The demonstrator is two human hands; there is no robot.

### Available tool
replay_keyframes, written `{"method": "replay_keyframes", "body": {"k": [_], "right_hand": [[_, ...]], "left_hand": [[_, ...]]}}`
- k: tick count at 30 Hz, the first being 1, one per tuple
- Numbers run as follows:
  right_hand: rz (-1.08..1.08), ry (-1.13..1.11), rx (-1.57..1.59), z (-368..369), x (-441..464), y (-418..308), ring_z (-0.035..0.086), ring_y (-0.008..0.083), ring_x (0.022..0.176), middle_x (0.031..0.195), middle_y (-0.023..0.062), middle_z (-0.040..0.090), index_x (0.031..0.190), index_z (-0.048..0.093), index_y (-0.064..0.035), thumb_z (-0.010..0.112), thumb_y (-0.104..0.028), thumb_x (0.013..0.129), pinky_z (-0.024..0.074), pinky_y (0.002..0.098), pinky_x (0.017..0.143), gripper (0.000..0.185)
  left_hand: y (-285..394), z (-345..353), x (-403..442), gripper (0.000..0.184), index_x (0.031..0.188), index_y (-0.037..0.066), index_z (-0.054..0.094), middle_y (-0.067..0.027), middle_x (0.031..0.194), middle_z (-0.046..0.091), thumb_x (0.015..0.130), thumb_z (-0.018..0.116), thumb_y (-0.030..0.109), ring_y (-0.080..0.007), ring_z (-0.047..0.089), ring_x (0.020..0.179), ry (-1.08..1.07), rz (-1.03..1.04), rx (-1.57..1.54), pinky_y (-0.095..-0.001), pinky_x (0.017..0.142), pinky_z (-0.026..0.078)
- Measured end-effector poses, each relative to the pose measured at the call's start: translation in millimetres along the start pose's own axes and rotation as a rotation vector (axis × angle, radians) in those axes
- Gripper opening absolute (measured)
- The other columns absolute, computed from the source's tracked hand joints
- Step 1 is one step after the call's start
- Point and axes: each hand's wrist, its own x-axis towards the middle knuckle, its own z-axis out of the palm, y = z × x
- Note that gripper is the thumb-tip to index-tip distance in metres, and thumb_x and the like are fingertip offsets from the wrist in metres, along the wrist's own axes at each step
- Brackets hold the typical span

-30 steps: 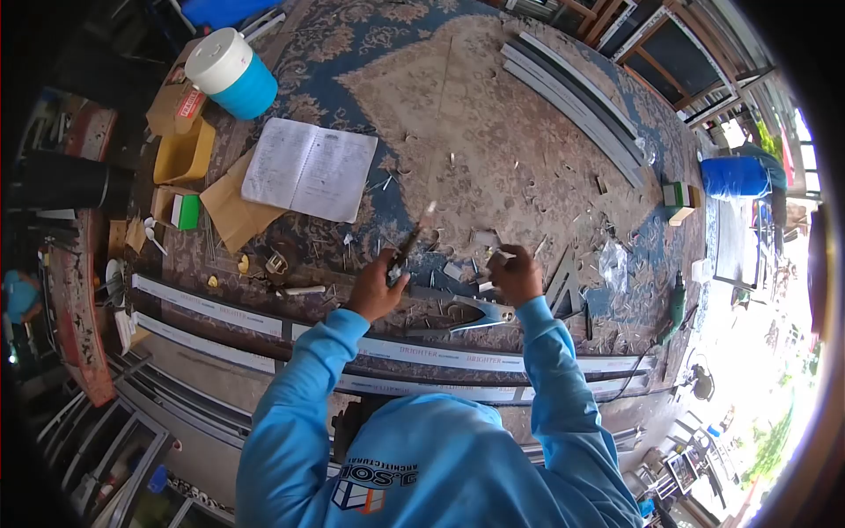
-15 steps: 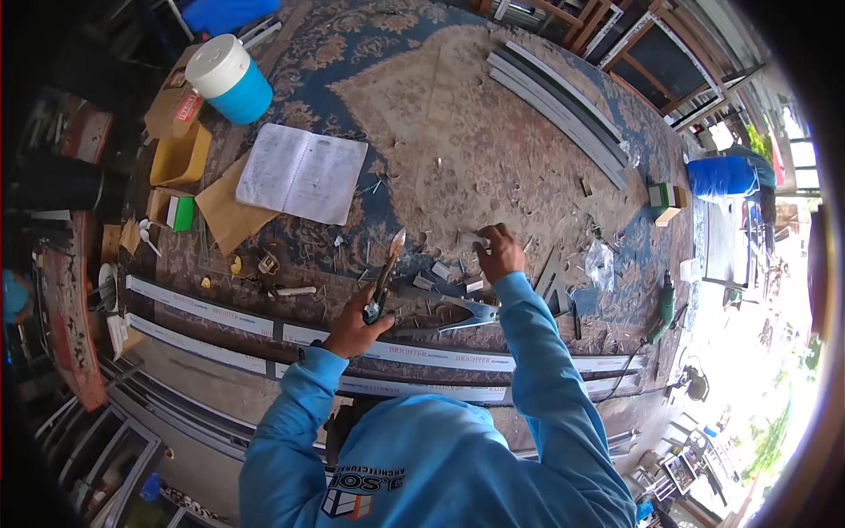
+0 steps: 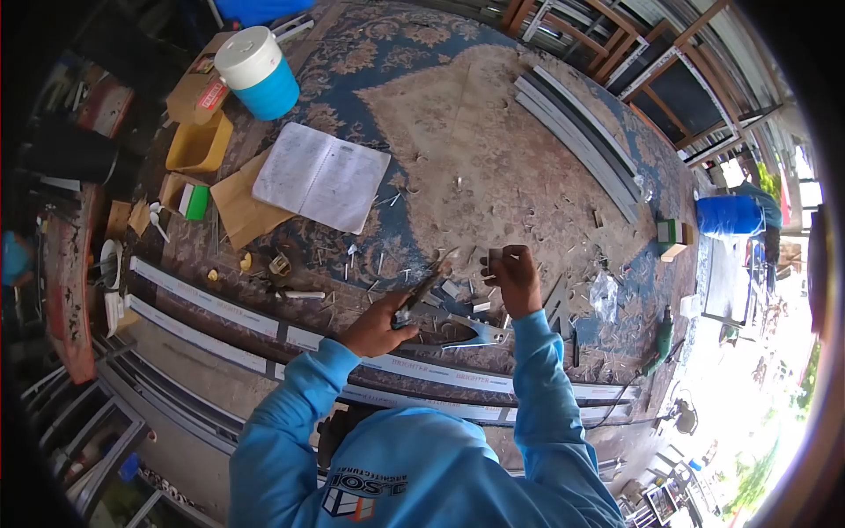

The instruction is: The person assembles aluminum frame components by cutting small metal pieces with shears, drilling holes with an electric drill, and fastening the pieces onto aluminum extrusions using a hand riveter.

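The left hand (image 3: pixel 378 327) is wrapped round a dark pointed tool (image 3: pixel 427 287), its tip angled away from the near edge toward the right hand; whether the tool's jaws are apart, I cannot tell. The right hand (image 3: pixel 518 280) pinches a small piece (image 3: pixel 495 255) between thumb and fingers, above the table (image 3: pixel 475 132), in the near half and just beyond the tool's tip. Between the hands, closer to the near edge, lie a flat metal piece (image 3: pixel 475 333) and small offcuts. Two long printed strips (image 3: pixel 207 304) run along that edge, below both forearms. Right of the right hand, a set square (image 3: pixel 558 301) and a plastic bag (image 3: pixel 605 297) sit near each other, with a green drill (image 3: pixel 660 345) close to the right edge. An open notebook (image 3: pixel 321 176) lies to the left, and long bars (image 3: pixel 576 141) slant near the far right corner. The wide stretch of worn carpet between these two carries scattered chips and reaches toward the far edge.
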Motion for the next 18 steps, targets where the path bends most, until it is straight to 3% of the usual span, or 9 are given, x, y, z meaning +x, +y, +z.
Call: {"method": "replay_keyframes", "body": {"k": [2,8,13,18], "right_hand": [[-0.061,-0.022,-0.073,10,-9,-9,0.072,0.0184,0.085,0.103,0.0107,0.073,0.114,0.055,-0.0031,0.063,-0.003,0.099,0.0575,0.0289,0.071,0.018],[-0.377,-0.001,-0.589,24,-20,-35,0.075,0.0169,0.080,0.087,0.0098,0.075,0.103,0.063,-0.0025,0.067,-0.004,0.094,0.0581,0.0312,0.071,0.010],[-0.458,0.002,-0.661,29,-22,-32,0.073,0.0160,0.078,0.082,0.0119,0.073,0.107,0.062,-0.0029,0.067,-0.003,0.094,0.0563,0.0288,0.070,0.013],[-0.415,0.026,-0.532,42,-25,-28,0.075,0.0183,0.079,0.084,0.0110,0.074,0.106,0.062,-0.0025,0.065,-0.002,0.096,0.0573,0.0307,0.068,0.011]], "left_hand": [[7,-2,2,0.058,0.140,0.006,0.053,-0.0199,0.138,0.057,0.088,0.077,0.019,-0.0375,0.054,0.129,-0.047,-0.032,0.017,-0.0448,0.110,0.041],[17,-7,5,0.064,0.145,0.006,0.047,-0.0213,0.136,0.055,0.089,0.075,0.017,-0.0402,0.053,0.128,-0.126,-0.009,0.094,-0.0465,0.110,0.040],[19,-11,1,0.061,0.143,0.005,0.046,-0.0230,0.131,0.058,0.090,0.075,0.016,-0.0419,0.057,0.123,-0.060,0.134,0.204,-0.0470,0.104,0.044],[9,-5,-6,0.054,0.137,0.006,0.048,-0.0207,0.116,0.064,0.091,0.073,0.017,-0.0417,0.065,0.106,-0.071,-0.062,0.166,-0.0472,0.093,0.051]]}}
